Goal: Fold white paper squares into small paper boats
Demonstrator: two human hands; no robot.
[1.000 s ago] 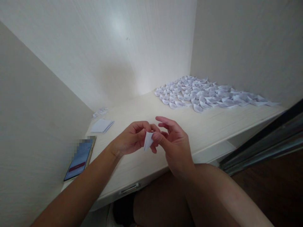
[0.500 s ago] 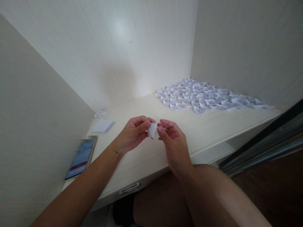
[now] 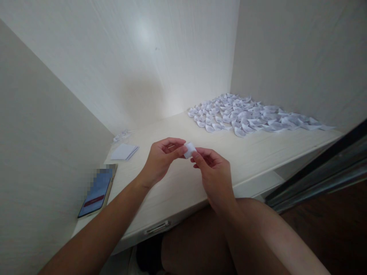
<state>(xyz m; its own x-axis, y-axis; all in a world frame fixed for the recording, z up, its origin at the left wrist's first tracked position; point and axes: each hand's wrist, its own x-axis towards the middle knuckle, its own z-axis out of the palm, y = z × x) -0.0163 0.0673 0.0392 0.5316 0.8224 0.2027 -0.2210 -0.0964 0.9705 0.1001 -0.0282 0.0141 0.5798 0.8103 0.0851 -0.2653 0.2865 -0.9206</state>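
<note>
A small folded piece of white paper [image 3: 189,149] is held above the desk between both hands. My left hand [image 3: 164,154] pinches its left side between thumb and fingers. My right hand [image 3: 213,164] grips the lower right corner, thumb on top; the fingertips behind the paper are partly hidden. Beyond the hands, at the back right of the desk, lie many folded white paper pieces [image 3: 243,116], spread out in overlapping rows. To the left rests a small stack of flat white paper sheets [image 3: 123,151].
A phone [image 3: 97,193] with a lit screen lies at the desk's left edge. Behind the sheets sits a small heap of white scraps or strips [image 3: 123,135]. The white desk [image 3: 172,194] has a drawer handle [image 3: 157,227] in front, and walls enclose it.
The paper has turned from upright to tilted and risen slightly. My right fingers, apart from it or barely touching before, now pinch its corner.
</note>
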